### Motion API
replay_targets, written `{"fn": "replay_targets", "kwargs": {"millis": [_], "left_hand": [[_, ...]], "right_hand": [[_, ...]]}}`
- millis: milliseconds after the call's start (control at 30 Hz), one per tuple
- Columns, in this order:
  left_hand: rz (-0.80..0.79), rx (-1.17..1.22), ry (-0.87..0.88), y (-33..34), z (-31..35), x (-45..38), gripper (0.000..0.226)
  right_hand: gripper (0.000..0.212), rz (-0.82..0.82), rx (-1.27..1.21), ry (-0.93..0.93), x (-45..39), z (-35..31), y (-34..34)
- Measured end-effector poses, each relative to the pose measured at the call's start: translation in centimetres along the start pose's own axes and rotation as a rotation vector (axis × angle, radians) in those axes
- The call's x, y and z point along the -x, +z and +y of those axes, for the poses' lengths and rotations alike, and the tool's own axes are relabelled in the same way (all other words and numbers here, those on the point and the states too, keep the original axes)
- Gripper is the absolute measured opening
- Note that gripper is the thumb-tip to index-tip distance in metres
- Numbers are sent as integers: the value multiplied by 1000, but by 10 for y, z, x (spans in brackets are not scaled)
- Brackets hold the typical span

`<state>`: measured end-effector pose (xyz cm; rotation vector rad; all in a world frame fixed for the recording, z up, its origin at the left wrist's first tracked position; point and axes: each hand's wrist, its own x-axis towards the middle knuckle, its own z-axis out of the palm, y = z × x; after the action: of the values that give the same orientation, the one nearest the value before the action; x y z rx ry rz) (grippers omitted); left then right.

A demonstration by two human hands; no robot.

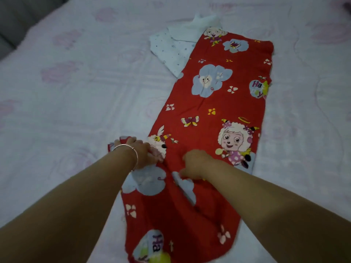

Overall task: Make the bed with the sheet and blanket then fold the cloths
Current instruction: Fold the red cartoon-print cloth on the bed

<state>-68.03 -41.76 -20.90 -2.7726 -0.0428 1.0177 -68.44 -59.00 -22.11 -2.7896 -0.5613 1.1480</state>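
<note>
**Head view: both hands on the red cartoon cloth**

Head view, looking down on a bed [66,95] covered by a pale quilted blanket [303,130] with faint pink flower patches. Laid lengthwise over the blanket, from the near edge of the frame up toward the middle: a long red cloth [205,114] printed with blue flower shapes, butterflies and cartoon sheep (one sheep in a pink spotted dress near the right edge). Folded into a narrow strip, wrinkled and gathered at the near end, flatter toward the far end.

Left hand [146,154] at the cloth's left edge, about halfway along, fingers curled round a bunch of the fabric; thin metal bangle [126,149] on the wrist. Just beyond the wrist, a small scrap of red-and-white fabric [124,139] peeking out, too hidden to tell whether part of the same cloth.

Right hand [196,164] nearer the cloth's middle, knuckles up, fingers bent down and pinching a raised fold of the fabric. Both forearms bare, reaching in from the bottom corners.

At the far end, tucked partly under the red cloth's left corner: a white cloth with small dark dots [169,48], folded, with a plain pale cloth [197,23] lying on it, crumpled at the top.
</note>
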Motion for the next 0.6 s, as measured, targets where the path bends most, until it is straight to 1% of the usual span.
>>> {"fn": "replay_targets", "kwargs": {"millis": [67, 133, 200, 233, 300, 333, 400, 433, 500, 533, 567, 600], "left_hand": [[32, 52, 31, 21, -24, 16, 61], [62, 178, 23, 34, -40, 21, 78], [78, 335, -23, 40, -52, 17, 100], [63, 441, -43, 42, -54, 15, 107], [47, 584, -56, 43, -47, 14, 112], [59, 592, -35, 46, -43, 14, 112], [127, 572, 16, 49, -34, 14, 107], [162, 551, 27, 51, -32, 11, 104], [201, 503, 28, 54, -28, 8, 100], [224, 490, 34, 53, -28, 6, 98], [249, 472, 64, 54, -27, 7, 95], [297, 451, 94, 54, -27, 6, 89]], "right_hand": [[50, -96, 23, 25, 8, -29, 18], [50, -134, 59, 91, 5, -39, 35], [59, -111, 31, 165, -1, -43, 49], [63, -89, -17, 225, -3, -44, 56], [62, -39, -81, 311, -2, -47, 62], [57, 23, -64, 344, 1, -52, 64], [42, 250, 22, 369, 11, -64, 65], [35, 373, 25, 351, 16, -71, 65], [24, 555, -17, 271, 28, -87, 72], [21, 638, -40, 207, 35, -97, 78], [22, 710, -65, 160, 45, -108, 87], [30, 696, -106, 137, 52, -117, 94]]}}
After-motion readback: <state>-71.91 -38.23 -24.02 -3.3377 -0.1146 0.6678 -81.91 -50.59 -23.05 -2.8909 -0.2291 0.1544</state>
